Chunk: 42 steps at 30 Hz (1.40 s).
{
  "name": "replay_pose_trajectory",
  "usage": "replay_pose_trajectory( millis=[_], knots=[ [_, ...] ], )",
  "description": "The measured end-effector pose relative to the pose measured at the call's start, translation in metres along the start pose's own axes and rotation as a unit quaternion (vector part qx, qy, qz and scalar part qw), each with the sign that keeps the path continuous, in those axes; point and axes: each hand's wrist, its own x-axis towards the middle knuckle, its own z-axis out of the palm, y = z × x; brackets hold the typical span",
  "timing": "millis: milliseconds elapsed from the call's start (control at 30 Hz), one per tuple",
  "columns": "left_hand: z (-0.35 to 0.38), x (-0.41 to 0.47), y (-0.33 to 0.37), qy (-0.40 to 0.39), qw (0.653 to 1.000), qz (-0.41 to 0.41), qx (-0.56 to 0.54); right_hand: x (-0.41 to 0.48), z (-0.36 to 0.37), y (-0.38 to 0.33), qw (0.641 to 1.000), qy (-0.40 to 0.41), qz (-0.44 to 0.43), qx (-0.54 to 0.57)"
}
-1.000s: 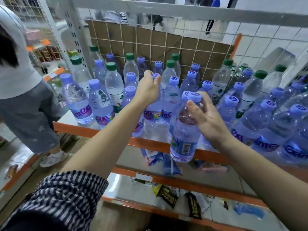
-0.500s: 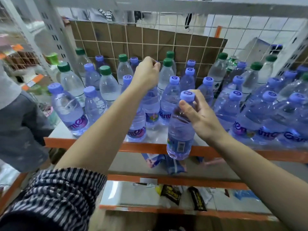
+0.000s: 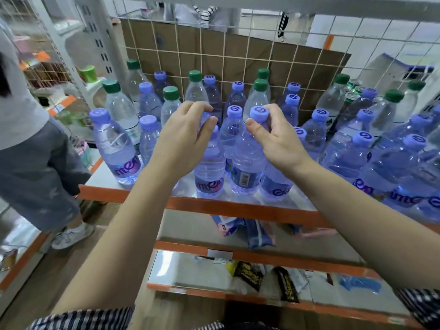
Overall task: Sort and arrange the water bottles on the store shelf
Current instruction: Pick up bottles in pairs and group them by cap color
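Our left hand point(image 3: 185, 139) is clamped on the left bottle point(image 3: 209, 170) at its neck, and our right hand point(image 3: 278, 141) on the right bottle point(image 3: 247, 167) at its 3 o'clock, near the shelf point(image 3: 238, 208) front. We should hold both upright, labels forward.

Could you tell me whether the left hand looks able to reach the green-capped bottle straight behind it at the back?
Probably yes, once freed: the left hand grips a purple bottle, but the green-capped bottle stands just beyond it, its cap clear above the row, with nothing overhead blocking.
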Motion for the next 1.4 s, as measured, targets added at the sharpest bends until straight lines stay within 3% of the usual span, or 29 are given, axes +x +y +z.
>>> replay_pose_trajectory(
  millis=[233,467,600,767,900,1200,1400],
  knots=[
    [0.006,-0.026,-0.015,-0.042,0.998,-0.041,-0.004,0.009,0.013,0.011,0.995,-0.054,0.027,-0.082],
    [0.009,-0.021,-0.014,-0.034,0.999,-0.041,-0.011,0.017,0.003,0.003,0.980,-0.111,0.047,-0.158],
    [0.014,-0.009,-0.012,-0.029,0.999,-0.039,-0.016,0.021,-0.002,-0.003,0.981,-0.152,0.038,-0.110],
    [0.003,0.011,-0.011,-0.005,0.999,-0.039,-0.010,0.052,-0.007,-0.021,0.990,-0.138,-0.017,-0.028],
    [-0.024,0.028,-0.020,0.023,0.998,-0.048,-0.021,0.083,0.001,-0.035,0.986,-0.148,-0.069,-0.038],
    [-0.084,0.058,-0.097,0.044,0.996,-0.071,0.015,0.130,0.054,-0.055,0.948,-0.242,-0.102,-0.177],
    [-0.098,0.067,-0.164,-0.014,0.990,-0.141,-0.019,0.156,0.096,-0.056,0.925,-0.286,-0.076,-0.239]
  ],
)
